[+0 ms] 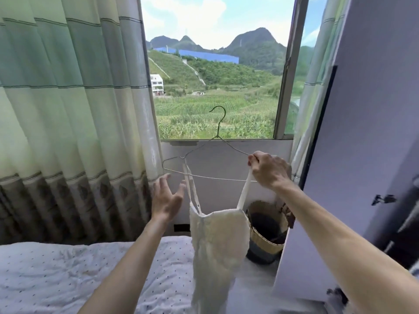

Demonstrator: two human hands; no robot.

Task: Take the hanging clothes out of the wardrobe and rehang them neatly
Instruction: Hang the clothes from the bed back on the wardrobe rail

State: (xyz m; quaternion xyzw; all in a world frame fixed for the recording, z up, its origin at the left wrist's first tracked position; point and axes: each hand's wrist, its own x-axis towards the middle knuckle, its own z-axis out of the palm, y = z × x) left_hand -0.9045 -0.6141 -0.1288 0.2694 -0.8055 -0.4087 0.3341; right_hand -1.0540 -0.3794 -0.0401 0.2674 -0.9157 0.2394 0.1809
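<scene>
- White camisole point(220, 241) hangs by both straps from a wire hanger point(218, 130), held up above the near bed point(56, 273).
- Right hand point(269, 171) pinches the hanger's right end with one strap.
- Left hand point(166, 198) holds nothing, fingers spread wide, just beside the left strap.
- Seemingly out and rehung; going back into the wardrobe point(362, 109) at right remains.
</scene>
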